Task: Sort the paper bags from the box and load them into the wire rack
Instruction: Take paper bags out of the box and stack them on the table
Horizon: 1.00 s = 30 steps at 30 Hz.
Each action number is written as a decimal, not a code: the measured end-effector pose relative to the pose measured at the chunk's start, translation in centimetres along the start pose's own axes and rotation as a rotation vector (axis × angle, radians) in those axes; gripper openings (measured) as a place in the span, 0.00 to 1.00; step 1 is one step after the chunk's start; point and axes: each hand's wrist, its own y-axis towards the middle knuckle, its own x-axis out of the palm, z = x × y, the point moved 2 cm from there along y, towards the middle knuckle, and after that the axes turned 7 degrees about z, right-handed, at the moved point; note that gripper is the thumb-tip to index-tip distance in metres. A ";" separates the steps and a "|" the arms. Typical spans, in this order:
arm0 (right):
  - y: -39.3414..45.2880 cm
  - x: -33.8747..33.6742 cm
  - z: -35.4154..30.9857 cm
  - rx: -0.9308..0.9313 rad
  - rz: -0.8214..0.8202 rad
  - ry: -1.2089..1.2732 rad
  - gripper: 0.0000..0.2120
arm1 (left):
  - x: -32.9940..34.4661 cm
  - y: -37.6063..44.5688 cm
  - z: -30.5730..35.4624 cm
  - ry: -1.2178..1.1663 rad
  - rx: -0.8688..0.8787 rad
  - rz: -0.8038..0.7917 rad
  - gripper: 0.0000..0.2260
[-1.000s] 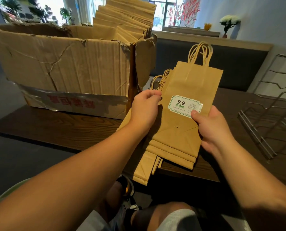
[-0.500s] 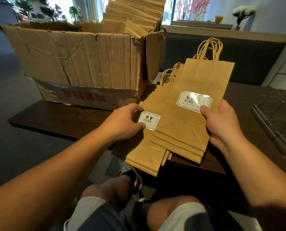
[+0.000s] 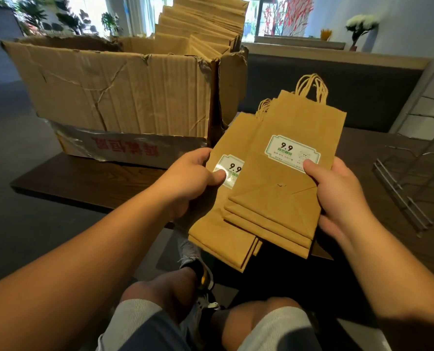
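**Two stacks of paper bags held over the near tabletop edge**

Nearest, bare knees and grey shorts (image 3: 269, 330) sit below the dark wood tabletop (image 3: 89, 181), whose near edge runs under the bags. The left hand (image 3: 188, 183) grips the lower stack of paper bags (image 3: 223, 231), thumb pressed on its white label (image 3: 232, 169). The right hand (image 3: 337, 196) grips the upper stack of paper bags (image 3: 281, 198), thumb on the corner of its label (image 3: 290, 150). The upper stack overlaps the lower one, and both overhang the near edge toward the knees, twisted handles (image 3: 311, 88) pointing far.

To the right, the wire rack (image 3: 413, 188) lies on the tabletop, well apart from the bags, with bare wood between. On the far left stands the torn cardboard box (image 3: 114, 97), top flaps open, more folded bags (image 3: 200, 29) standing upright inside at its right end. Beyond it a dark bench back (image 3: 337, 92) runs under a pale ledge, with a flower pot (image 3: 360, 29), windows and plants farther off.
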 end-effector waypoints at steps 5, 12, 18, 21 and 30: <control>-0.3 -0.9 -1.3 0.253 -0.159 0.275 0.14 | 0.4 -0.1 2.2 -0.110 0.090 -0.005 0.13; -0.8 -0.3 -1.4 0.000 -0.057 0.159 0.14 | 4.9 -0.5 2.8 -0.253 0.224 0.161 0.09; -0.7 -1.5 -3.4 -0.369 -0.043 -0.044 0.22 | 7.3 -1.2 2.2 -0.169 0.515 0.133 0.15; -0.8 -2.6 -3.9 -0.452 -0.055 -0.202 0.18 | 7.7 -1.2 1.3 -0.085 0.624 0.150 0.22; -1.8 -2.6 1.1 -0.402 -0.049 -0.306 0.26 | 9.4 -1.5 -3.3 0.015 0.547 0.091 0.34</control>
